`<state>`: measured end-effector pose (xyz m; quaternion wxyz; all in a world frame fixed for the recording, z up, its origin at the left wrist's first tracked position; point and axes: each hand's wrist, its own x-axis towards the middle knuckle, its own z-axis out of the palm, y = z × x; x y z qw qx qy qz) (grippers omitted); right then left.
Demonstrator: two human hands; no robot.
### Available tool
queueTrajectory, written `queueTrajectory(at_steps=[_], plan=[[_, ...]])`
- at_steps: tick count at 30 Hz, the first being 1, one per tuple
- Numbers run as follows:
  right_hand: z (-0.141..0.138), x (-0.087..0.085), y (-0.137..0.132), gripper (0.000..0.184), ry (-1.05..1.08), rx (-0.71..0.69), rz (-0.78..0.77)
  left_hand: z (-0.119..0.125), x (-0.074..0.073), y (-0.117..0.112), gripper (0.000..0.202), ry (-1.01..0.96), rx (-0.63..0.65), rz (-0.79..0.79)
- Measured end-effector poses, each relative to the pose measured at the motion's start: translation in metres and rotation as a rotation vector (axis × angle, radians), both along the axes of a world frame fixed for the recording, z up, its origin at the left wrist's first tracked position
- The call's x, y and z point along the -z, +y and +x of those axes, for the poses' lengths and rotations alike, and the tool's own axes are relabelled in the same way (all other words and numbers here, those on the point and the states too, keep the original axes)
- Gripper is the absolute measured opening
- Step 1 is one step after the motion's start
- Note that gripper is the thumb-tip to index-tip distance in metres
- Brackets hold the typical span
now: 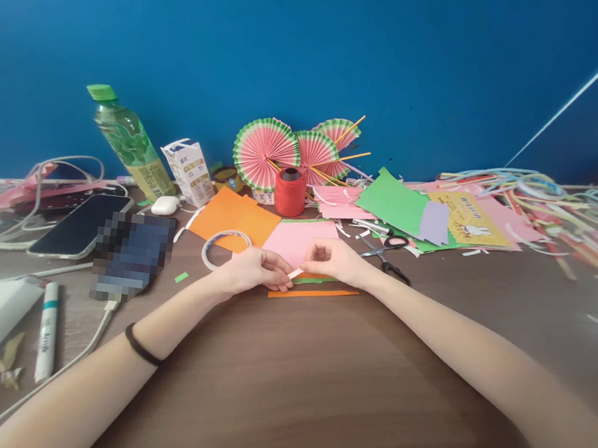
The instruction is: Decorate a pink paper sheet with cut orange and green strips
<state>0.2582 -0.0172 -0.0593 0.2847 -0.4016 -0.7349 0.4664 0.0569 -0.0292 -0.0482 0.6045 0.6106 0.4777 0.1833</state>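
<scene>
My left hand (252, 271) and my right hand (334, 259) meet at the middle of the brown table (310, 387). Both are pinched on a small white strip of tape (295, 273) held between them. An orange paper strip (313, 293) lies flat just below the hands, with a green strip (313, 280) above it. A roll of tape (224, 247) lies to the left of my left hand, on an orange sheet (234, 217). A pink sheet (297, 240) lies behind the hands. My left wrist wears a black band.
Black scissors (386, 254), a red thread spool (290, 192), pink paper fans (267, 152) and piles of coloured paper (432, 216) sit behind. At left are a green bottle (128, 139), a small carton (190, 171), phones (81, 225), cables, and a white marker (47, 330).
</scene>
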Motion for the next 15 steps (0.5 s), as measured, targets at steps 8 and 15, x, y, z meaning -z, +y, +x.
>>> queueTrajectory(at_steps=[8,15], plan=[[-0.0019,-0.001,-0.0016,0.025,-0.027,0.046,0.002,0.0003,-0.0018,-0.0001,0.02,0.007,0.013,0.002],[-0.0026,0.0005,-0.0027,0.026,-0.015,0.098,0.016,0.0025,-0.0047,-0.0002,0.021,-0.011,0.019,-0.022]])
